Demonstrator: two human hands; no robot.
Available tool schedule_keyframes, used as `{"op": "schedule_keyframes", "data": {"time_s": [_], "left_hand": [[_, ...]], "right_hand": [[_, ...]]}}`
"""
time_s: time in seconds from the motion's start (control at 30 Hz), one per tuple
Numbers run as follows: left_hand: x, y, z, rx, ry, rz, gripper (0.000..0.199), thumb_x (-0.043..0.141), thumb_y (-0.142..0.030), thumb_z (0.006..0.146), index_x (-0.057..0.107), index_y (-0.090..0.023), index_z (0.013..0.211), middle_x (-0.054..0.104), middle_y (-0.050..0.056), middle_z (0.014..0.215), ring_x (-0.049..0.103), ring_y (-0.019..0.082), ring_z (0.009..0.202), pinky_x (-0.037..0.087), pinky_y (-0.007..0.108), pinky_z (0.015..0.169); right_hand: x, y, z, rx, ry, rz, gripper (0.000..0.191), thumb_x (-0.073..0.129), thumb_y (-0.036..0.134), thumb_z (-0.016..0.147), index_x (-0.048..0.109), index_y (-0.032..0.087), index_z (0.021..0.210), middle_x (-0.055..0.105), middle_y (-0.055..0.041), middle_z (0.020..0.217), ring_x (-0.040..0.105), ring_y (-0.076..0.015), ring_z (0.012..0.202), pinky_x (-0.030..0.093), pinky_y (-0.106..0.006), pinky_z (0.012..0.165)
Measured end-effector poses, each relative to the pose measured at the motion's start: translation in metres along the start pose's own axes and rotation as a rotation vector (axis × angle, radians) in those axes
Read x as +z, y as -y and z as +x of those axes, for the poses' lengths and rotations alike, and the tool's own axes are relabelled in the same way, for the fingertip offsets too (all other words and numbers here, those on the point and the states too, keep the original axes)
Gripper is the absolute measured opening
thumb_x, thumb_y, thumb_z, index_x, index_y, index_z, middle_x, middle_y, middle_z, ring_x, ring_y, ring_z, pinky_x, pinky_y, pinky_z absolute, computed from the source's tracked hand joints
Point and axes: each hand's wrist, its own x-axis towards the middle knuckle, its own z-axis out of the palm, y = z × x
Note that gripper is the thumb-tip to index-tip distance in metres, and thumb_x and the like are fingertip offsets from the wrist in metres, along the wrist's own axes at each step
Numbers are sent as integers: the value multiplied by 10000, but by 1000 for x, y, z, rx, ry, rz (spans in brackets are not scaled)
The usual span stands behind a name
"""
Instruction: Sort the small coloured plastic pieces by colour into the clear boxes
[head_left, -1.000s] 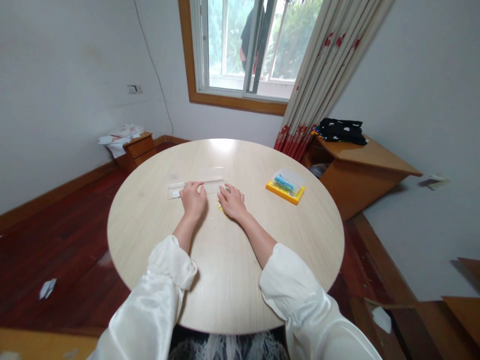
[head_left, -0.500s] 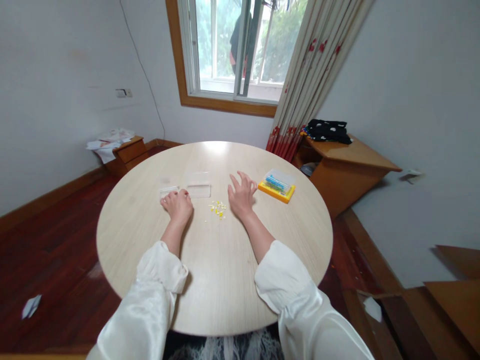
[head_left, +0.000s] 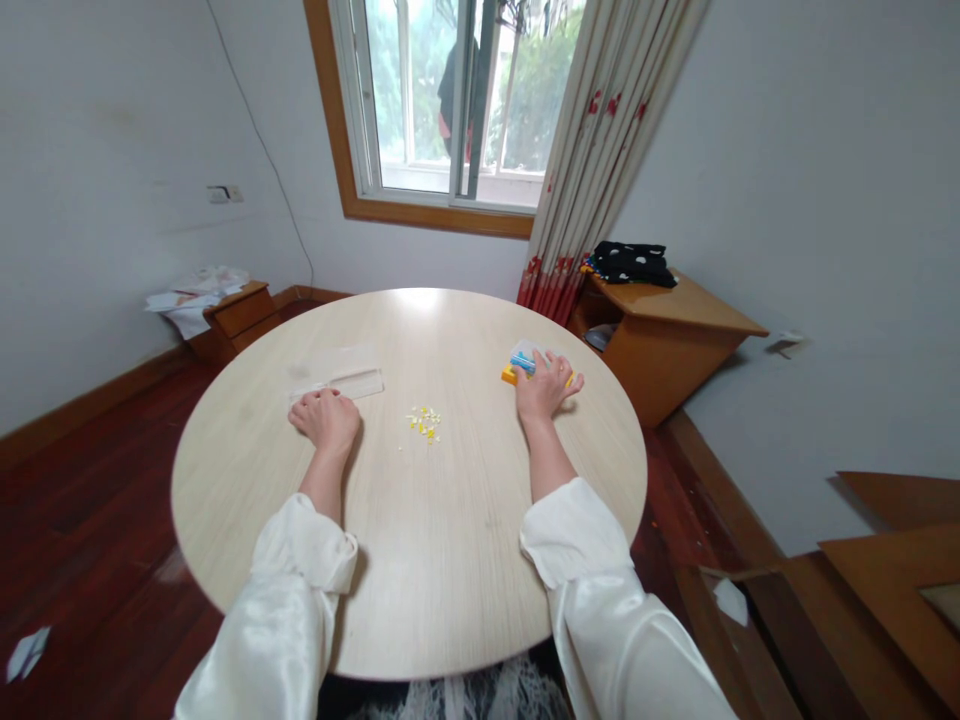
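My left hand (head_left: 326, 420) rests on the table with its fingers curled down at the near edge of a clear plastic box (head_left: 358, 383). Whether the fingertips grip that edge is hidden. Small yellow and white pieces (head_left: 425, 424) lie scattered between my two hands. On the right, my right hand (head_left: 546, 388) is over a clear case (head_left: 522, 358) with blue contents, its fingers spread. The case lies on top of a yellow box (head_left: 508, 376), which my right hand partly covers.
The round pale table (head_left: 435, 560) holds everything within reach. Behind it are a window (head_left: 450, 100) and a long curtain (head_left: 600, 150). A wooden cabinet (head_left: 675, 320) with folded dark cloth (head_left: 634, 263) stands to the right, and a small drawer unit (head_left: 241, 312) with papers to the left.
My right hand has moved right from beside the scattered pieces to over the clear case. The clear boxes by my left hand appear closer together. The view has shifted slightly to the right.
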Motion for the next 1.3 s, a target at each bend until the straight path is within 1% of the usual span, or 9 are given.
{"op": "schedule_keyframes", "data": {"time_s": [0.2,0.3,0.37,0.47,0.6,0.67,0.73,0.93,1.3], "left_hand": [[6,3,2,12,-78,-130,221,525,-154,720,670,-126,885,477,213,1268,378,379,1238,220,567,1037],[5,-1,1,128,-162,-328,200,531,-175,737,655,-141,890,460,188,1285,377,330,1252,235,518,1067],[5,-9,-3,233,-151,-562,185,512,-211,769,642,-160,891,523,151,1203,451,267,1183,310,451,1046],[5,-27,-15,229,113,-1013,248,536,-377,797,626,-174,908,621,94,980,567,206,980,430,373,937],[2,-48,-32,-106,669,-1626,433,514,-555,813,622,-179,998,651,91,1020,619,181,952,483,307,859],[-3,-51,-36,-246,812,-1771,454,449,-567,852,626,-173,992,661,94,1029,625,182,973,498,296,849],[-10,-52,-38,-340,876,-1845,461,407,-561,877,627,-179,1013,667,87,1039,627,184,994,504,305,860],[-17,-55,-36,-419,858,-1911,370,421,-425,902,628,-186,1094,673,78,1087,612,190,1067,471,334,946],[-14,-60,-37,-614,788,-1987,332,394,-299,925,618,-127,1100,696,49,859,654,105,789,497,200,805]], "right_hand": [[-4,-3,2,-30,-22,78,337,496,169,826,632,203,1133,556,-143,1261,366,-311,1248,300,-611,939],[-3,7,1,-86,-52,124,293,502,203,849,650,223,1102,601,-118,1203,404,-297,1212,248,-607,979],[1,24,-6,-195,-46,178,261,528,237,857,658,240,1084,626,-99,1167,445,-276,1181,224,-573,1010],[6,60,-29,-437,24,263,253,570,270,857,650,251,1096,648,-79,1123,503,-238,1154,207,-512,1036],[8,100,-69,-713,174,352,271,579,312,862,630,237,1117,647,-78,1153,504,-222,1200,170,-470,1065],[7,110,-83,-764,237,388,263,555,327,877,629,235,1112,638,-87,1182,489,-221,1228,168,-468,1075],[4,115,-90,-780,297,415,265,531,341,891,631,240,1114,619,-94,1219,468,-219,1258,175,-473,1085],[2,114,-88,-742,388,424,412,505,373,893,545,230,1277,454,-133,1412,328,-246,1369,268,-457,1091],[6,111,-84,-740,425,449,422,487,403,887,601,171,1221,536,-155,1342,451,-273,1286,377,-441,1046]]}}
